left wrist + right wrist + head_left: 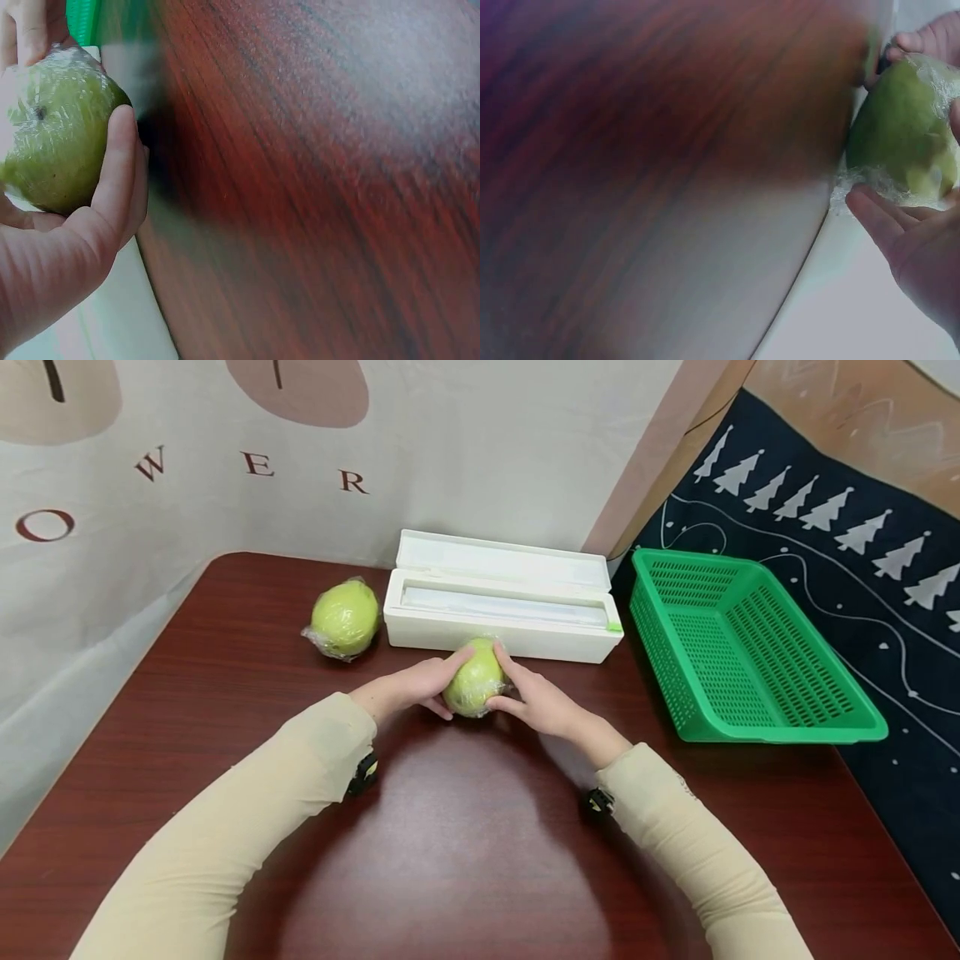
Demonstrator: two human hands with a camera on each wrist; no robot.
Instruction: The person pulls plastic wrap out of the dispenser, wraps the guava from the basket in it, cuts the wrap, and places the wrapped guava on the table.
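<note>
A round yellow-green fruit [477, 680], wrapped in clear cling film, is between both hands close in front of the white box. My left hand [422, 682] grips its left side, thumb on top and fingers curled below. On the other side, my right hand [542, 698] holds it between thumb and fingers. The left wrist view shows a small dark spot on the wrapped fruit [56, 131]. Loose crinkled film [862, 187] gathers by the right fingertips in the right wrist view. A second wrapped fruit [347, 617] rests on the table to the left.
Behind the hands stands a white cling film dispenser [498, 642], its lid [502, 560] raised and a green slider [614, 627] at its right end. A green plastic basket [787, 732] sits at the right on the dark red wooden table [450, 877]. Printed cloth [465, 443] hangs behind.
</note>
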